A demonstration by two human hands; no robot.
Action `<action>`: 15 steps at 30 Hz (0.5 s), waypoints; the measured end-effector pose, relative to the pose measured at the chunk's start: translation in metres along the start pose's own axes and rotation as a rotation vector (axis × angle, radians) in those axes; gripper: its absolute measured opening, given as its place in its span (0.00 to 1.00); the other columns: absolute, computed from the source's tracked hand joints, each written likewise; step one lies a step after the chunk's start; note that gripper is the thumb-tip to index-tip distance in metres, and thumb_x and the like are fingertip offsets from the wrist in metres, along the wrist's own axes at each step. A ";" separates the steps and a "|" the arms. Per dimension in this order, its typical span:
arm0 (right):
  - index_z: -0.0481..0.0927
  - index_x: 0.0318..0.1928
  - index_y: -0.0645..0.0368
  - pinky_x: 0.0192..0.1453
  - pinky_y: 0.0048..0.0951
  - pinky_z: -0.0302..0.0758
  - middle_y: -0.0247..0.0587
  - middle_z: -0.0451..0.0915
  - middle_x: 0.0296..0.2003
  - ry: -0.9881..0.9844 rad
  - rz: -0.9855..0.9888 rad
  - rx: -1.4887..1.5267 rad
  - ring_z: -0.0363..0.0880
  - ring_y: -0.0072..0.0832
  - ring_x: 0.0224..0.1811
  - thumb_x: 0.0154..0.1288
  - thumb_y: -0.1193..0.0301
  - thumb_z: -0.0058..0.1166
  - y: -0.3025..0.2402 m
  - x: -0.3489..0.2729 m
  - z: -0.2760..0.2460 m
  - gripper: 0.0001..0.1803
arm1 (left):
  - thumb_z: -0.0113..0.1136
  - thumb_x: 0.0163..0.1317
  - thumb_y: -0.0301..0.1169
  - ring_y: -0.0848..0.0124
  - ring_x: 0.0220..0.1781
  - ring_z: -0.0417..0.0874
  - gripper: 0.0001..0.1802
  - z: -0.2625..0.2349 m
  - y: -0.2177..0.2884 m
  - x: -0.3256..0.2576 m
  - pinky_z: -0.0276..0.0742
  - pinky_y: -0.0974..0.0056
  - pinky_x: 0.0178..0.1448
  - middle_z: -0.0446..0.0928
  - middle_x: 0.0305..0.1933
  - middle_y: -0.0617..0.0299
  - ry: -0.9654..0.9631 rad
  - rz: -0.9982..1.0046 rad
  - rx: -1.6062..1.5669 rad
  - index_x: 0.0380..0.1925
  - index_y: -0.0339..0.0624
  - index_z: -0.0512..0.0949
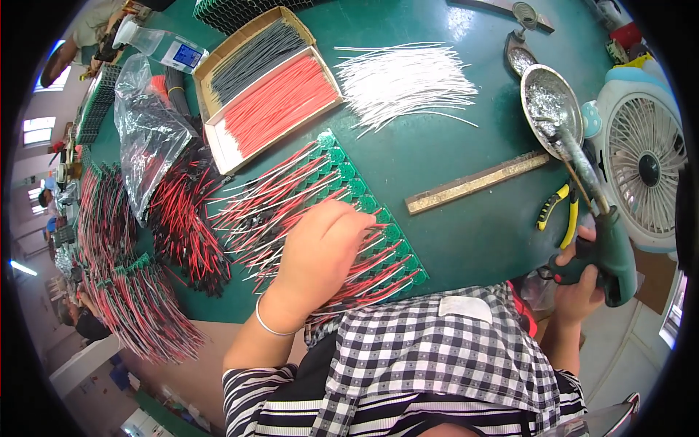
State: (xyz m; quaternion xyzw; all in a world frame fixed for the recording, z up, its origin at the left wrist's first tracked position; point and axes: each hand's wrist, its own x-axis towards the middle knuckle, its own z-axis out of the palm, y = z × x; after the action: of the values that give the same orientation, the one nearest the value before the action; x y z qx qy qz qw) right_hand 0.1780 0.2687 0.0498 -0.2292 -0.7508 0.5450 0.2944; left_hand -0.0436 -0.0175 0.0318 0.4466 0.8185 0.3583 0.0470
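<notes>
The right hand [579, 280] is closed firmly around the dark green handle of a soldering iron [608, 247], whose metal shaft runs up and away from the grip to a silvery solder pot [550, 98] coated in melted tin. Just left of that grip lie yellow-handled pliers [557, 215]; just right of it stands a white desk fan [644, 171]. A worn metal bar [477, 182] lies between the two hands on the green table [466, 240].

The left hand [320, 255], a thin bangle at its wrist, rests palm down with loosely curled fingers on a strip of small green circuit boards [364, 197] fitted with red and white leads. Whether the fingers pinch a lead cannot be told.

Beyond the left hand, a cardboard box [266, 91] holds grey and red cut wires, and loose white wires [404, 80] are spread to its right. Left of that hand sit a clear plastic bag [145, 135], a plastic bottle [164, 44] and piles of finished wired boards [138, 291]. A checked cloth [444, 349] covers the person's lap below both hands.
</notes>
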 end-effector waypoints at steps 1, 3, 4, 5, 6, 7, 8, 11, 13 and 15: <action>0.67 0.59 0.67 0.36 0.27 0.74 0.49 0.76 0.49 0.002 0.002 0.002 0.76 0.27 0.29 0.65 0.56 0.50 0.001 -0.004 0.002 0.30 | 0.63 0.46 0.21 0.64 0.31 0.76 0.14 -0.002 0.003 0.000 0.72 0.62 0.32 0.73 0.30 0.61 -0.003 0.000 0.002 0.37 0.40 0.79; 0.67 0.58 0.67 0.36 0.27 0.74 0.46 0.78 0.45 -0.115 0.104 0.087 0.76 0.26 0.30 0.64 0.51 0.51 0.002 -0.014 0.008 0.33 | 0.63 0.46 0.20 0.65 0.27 0.75 0.12 -0.010 0.013 0.002 0.71 0.63 0.27 0.73 0.28 0.61 0.065 0.039 0.108 0.34 0.39 0.80; 0.68 0.58 0.68 0.36 0.26 0.74 0.42 0.80 0.41 -0.192 0.170 0.053 0.75 0.26 0.30 0.65 0.48 0.49 0.004 -0.020 0.006 0.35 | 0.64 0.45 0.22 0.67 0.23 0.73 0.11 -0.009 0.021 0.003 0.68 0.65 0.22 0.69 0.23 0.63 0.093 0.038 0.111 0.32 0.39 0.81; 0.70 0.56 0.66 0.38 0.28 0.75 0.41 0.82 0.37 -0.378 0.239 0.050 0.77 0.26 0.30 0.67 0.52 0.48 -0.004 -0.021 0.003 0.30 | 0.64 0.45 0.22 0.67 0.23 0.73 0.11 -0.007 0.024 0.001 0.68 0.65 0.22 0.69 0.23 0.63 0.087 0.040 0.105 0.32 0.39 0.81; 0.71 0.55 0.65 0.39 0.29 0.75 0.41 0.82 0.37 -0.433 0.262 -0.024 0.79 0.27 0.31 0.67 0.56 0.49 -0.002 -0.028 0.001 0.26 | 0.64 0.46 0.23 0.67 0.21 0.72 0.10 -0.005 0.026 -0.003 0.66 0.65 0.21 0.67 0.22 0.64 0.035 0.039 0.155 0.32 0.40 0.81; 0.72 0.54 0.64 0.39 0.31 0.76 0.41 0.82 0.37 -0.488 0.286 -0.099 0.80 0.28 0.32 0.66 0.59 0.50 -0.001 -0.034 0.000 0.23 | 0.63 0.46 0.24 0.68 0.20 0.70 0.10 -0.003 0.028 -0.006 0.64 0.65 0.19 0.65 0.21 0.64 -0.016 0.039 0.204 0.32 0.40 0.81; 0.76 0.48 0.61 0.42 0.34 0.78 0.41 0.82 0.35 -0.666 0.164 -0.474 0.83 0.33 0.35 0.61 0.66 0.54 -0.007 -0.031 -0.003 0.17 | 0.64 0.41 0.18 0.67 0.21 0.71 0.15 0.000 0.031 -0.008 0.65 0.63 0.23 0.69 0.23 0.64 -0.063 0.009 0.217 0.33 0.41 0.82; 0.80 0.42 0.60 0.43 0.34 0.78 0.42 0.82 0.35 -0.754 -0.194 -0.483 0.83 0.37 0.36 0.55 0.70 0.56 -0.009 -0.016 0.012 0.13 | 0.64 0.42 0.19 0.66 0.23 0.71 0.15 0.011 0.029 -0.010 0.64 0.62 0.26 0.68 0.22 0.64 -0.018 0.032 0.253 0.34 0.43 0.81; 0.81 0.39 0.59 0.44 0.34 0.79 0.43 0.82 0.35 -0.758 -0.135 -0.483 0.83 0.39 0.36 0.53 0.72 0.56 -0.015 -0.013 0.017 0.11 | 0.64 0.42 0.19 0.66 0.24 0.70 0.15 0.013 0.028 -0.014 0.64 0.61 0.27 0.68 0.22 0.64 -0.024 0.009 0.251 0.33 0.43 0.81; 0.81 0.40 0.59 0.44 0.34 0.79 0.42 0.82 0.35 -0.775 -0.154 -0.414 0.83 0.39 0.36 0.53 0.72 0.56 -0.016 -0.008 0.020 0.12 | 0.64 0.42 0.19 0.66 0.24 0.70 0.14 0.013 0.028 -0.015 0.63 0.61 0.28 0.67 0.22 0.64 -0.028 -0.011 0.248 0.33 0.43 0.80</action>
State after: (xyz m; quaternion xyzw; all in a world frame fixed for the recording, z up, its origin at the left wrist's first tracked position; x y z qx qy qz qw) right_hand 0.1696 0.2444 0.0587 -0.0055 -0.9139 0.4054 -0.0209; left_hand -0.0103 -0.0120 0.0358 0.4497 0.8581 0.2479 0.0049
